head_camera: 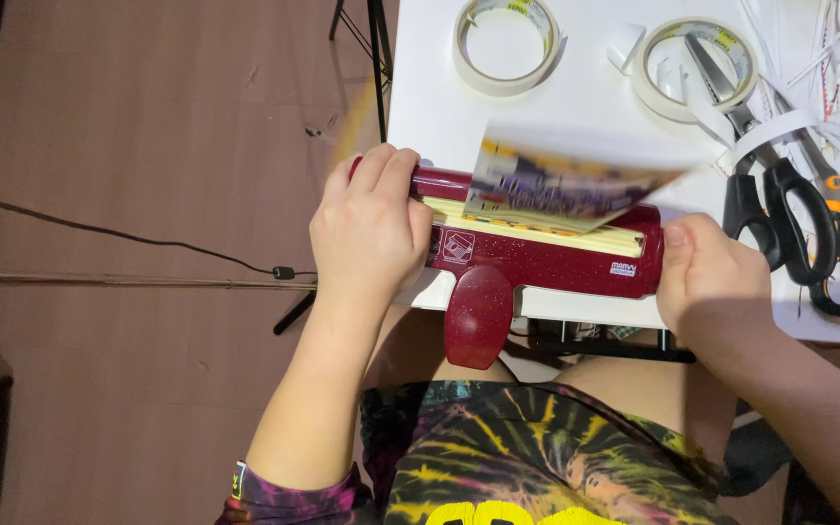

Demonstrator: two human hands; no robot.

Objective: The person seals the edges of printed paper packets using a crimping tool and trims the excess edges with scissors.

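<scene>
The dark red glittery paper-crimping tool (537, 255) lies at the near edge of the white counter (420, 87), long axis running 9 to 3 o'clock across the view, w/ its paddle-shaped foot hanging off the edge at 6. The left hand (369, 231) sits over the tool's 9 o'clock end, grip clenched round that end. The right hand (710, 277) is at the 3 o'clock end, grip curled w/ thumb pressed to the end cap (whether it turns a knob there can't be told). So the tool lies between the two grips, both touching it. A printed card (561, 185), blurred, sticks up from the slot toward 12. Two tape rolls (506, 44) and black scissors (775, 209) lie beyond, approx. 12 to 2 o'clock.
</scene>
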